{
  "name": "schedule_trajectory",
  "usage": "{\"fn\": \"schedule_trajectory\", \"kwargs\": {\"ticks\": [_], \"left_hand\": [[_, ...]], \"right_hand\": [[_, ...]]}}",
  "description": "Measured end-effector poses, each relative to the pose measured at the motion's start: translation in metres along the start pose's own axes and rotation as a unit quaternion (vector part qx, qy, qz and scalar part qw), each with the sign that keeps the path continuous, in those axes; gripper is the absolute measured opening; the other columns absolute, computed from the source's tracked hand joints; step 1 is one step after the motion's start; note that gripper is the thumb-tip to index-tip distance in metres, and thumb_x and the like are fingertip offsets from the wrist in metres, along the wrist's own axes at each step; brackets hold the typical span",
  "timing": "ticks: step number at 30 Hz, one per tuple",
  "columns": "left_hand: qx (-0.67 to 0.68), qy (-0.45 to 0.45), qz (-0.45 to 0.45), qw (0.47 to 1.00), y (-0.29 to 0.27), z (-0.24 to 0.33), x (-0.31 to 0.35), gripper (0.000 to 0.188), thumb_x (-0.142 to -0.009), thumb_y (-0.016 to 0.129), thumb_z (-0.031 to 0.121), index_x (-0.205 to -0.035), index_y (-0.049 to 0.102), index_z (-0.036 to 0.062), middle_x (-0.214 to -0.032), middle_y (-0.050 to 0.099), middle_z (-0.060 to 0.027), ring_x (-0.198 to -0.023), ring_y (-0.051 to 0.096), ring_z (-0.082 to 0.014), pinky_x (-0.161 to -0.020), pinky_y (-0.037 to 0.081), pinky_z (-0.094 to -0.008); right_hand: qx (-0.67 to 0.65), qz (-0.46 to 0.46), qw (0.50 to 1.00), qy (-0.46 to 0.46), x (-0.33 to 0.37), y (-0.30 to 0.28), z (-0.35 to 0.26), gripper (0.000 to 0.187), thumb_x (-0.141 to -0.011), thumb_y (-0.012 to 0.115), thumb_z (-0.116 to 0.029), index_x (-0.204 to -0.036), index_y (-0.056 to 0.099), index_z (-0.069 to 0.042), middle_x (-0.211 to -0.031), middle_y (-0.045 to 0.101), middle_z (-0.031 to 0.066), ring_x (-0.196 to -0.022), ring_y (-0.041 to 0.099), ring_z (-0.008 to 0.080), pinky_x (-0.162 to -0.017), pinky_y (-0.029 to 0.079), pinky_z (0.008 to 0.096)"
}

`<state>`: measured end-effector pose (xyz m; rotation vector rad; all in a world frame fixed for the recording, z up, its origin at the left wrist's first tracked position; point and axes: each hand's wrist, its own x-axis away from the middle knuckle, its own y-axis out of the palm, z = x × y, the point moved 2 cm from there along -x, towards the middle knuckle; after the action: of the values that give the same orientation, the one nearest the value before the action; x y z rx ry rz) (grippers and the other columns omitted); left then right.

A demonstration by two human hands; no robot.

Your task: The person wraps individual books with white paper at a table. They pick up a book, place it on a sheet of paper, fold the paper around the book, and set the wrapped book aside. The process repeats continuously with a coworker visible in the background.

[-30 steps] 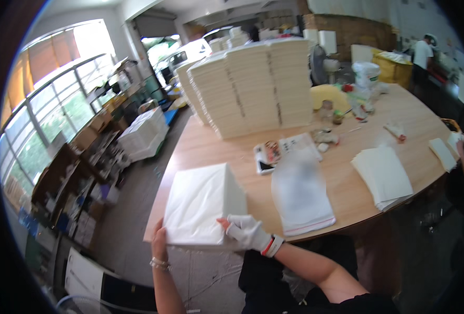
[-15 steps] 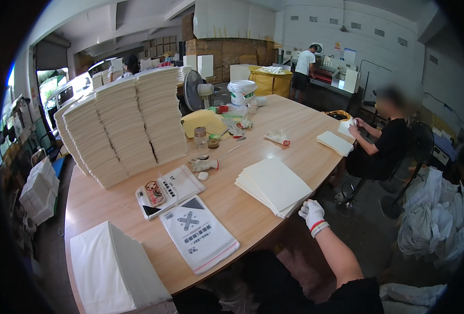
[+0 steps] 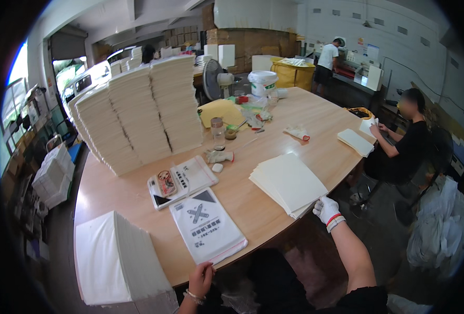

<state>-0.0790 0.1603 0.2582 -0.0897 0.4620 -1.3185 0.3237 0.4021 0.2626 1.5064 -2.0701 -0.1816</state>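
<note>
Lower right of the frame: right hand (image 3: 327, 210), in a white glove with a red cuff band, fingers closed on the near corner of a cream sheet stack (image 3: 288, 182) lying flat on the wooden table (image 3: 315, 136) just beside its edge. Bottom centre: bare left hand (image 3: 202, 277), beaded band at the wrist, fingers curled loosely below the table edge, fingertips just at the near edge of a white printed bag (image 3: 207, 225) — gripping or merely touching, cannot tell. Lower left: thick pile of white sheets (image 3: 114, 259) overhanging the table corner. Centre: flat packet (image 3: 182, 180) with a picture on its label, beside the bag's far end; a small white lump and a crumpled glove (image 3: 219, 155) just past it. Upper left: three tall paper stacks (image 3: 137, 112) side by side, leaning slightly. Upper centre: clear jar (image 3: 217, 128), yellow folder (image 3: 220, 111), desk fan (image 3: 213, 78), white bucket (image 3: 262, 82). Right: smaller cream stack (image 3: 355, 142) near the far edge, another loose glove (image 3: 298, 133) beside it, seated person in black (image 3: 407, 141) with a hand on a sheet. Upper right: another person in a white shirt (image 3: 327, 57) standing at a machine, well apart.
</note>
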Motion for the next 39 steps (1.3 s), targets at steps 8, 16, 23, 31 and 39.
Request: {"fn": "schedule_trajectory", "kwargs": {"ticks": [8,16,23,31,39], "left_hand": [[-0.237,0.08,-0.034,0.968,0.007,-0.019,-0.024,0.018,-0.077,0.051,0.006,-0.094,0.054,0.0029,-0.088,0.058,-0.0133,-0.079,0.056,-0.0277,-0.066,0.046,-0.0343],[-0.556,0.046,-0.037,0.829,0.029,-0.067,-0.059,0.015,-0.07,0.051,0.009,-0.084,0.056,0.0058,-0.089,0.055,-0.0125,-0.078,0.052,-0.0277,-0.069,0.045,-0.0358],[-0.491,-0.007,-0.029,0.871,0.013,-0.091,-0.076,0.01,-0.07,0.051,0.007,-0.077,0.056,0.0054,-0.085,0.055,-0.0115,-0.078,0.053,-0.0271,-0.067,0.045,-0.0349],[-0.427,0.045,0.165,0.888,-0.008,-0.078,-0.051,0.018,-0.076,0.049,0.013,-0.089,0.057,0.0034,-0.089,0.058,-0.0151,-0.084,0.055,-0.0299,-0.07,0.045,-0.0391],[0.123,-0.282,-0.033,0.951,-0.018,-0.063,-0.054,0.026,-0.085,0.045,0.015,-0.101,0.051,-0.0054,-0.083,0.06,-0.0128,-0.067,0.062,-0.0182,-0.053,0.048,-0.0252]], "right_hand": [[0.084,0.002,0.993,-0.078,0.003,0.021,-0.021,0.008,-0.079,0.055,-0.017,-0.079,0.05,-0.012,-0.059,0.041,-0.003,-0.044,0.039,0.0077,-0.035,0.032,0.0208],[0.14,-0.011,0.96,-0.24,0.036,0.043,-0.026,0.013,-0.082,0.041,-0.01,-0.094,0.047,-0.01,-0.066,0.047,-0.0008,-0.043,0.041,0.006,-0.033,0.033,0.02],[0.162,-0.231,0.95,-0.134,0.159,0.03,0.026,0.032,-0.081,0.047,-0.019,-0.109,0.047,-0.004,-0.082,0.058,0.0033,-0.058,0.051,0.0044,-0.042,0.037,0.0161],[0.118,-0.169,0.977,0.052,0.183,0.008,0.107,0.022,-0.079,0.041,-0.014,-0.098,0.052,-0.008,-0.061,0.049,-0.0008,-0.041,0.039,0.0055,-0.037,0.031,0.0188],[0.052,-0.195,0.976,0.08,0.199,0.006,0.121,0.029,-0.079,0.04,-0.013,-0.107,0.046,-0.008,-0.073,0.051,0.0012,-0.049,0.045,0.0072,-0.042,0.038,0.0206]]}}
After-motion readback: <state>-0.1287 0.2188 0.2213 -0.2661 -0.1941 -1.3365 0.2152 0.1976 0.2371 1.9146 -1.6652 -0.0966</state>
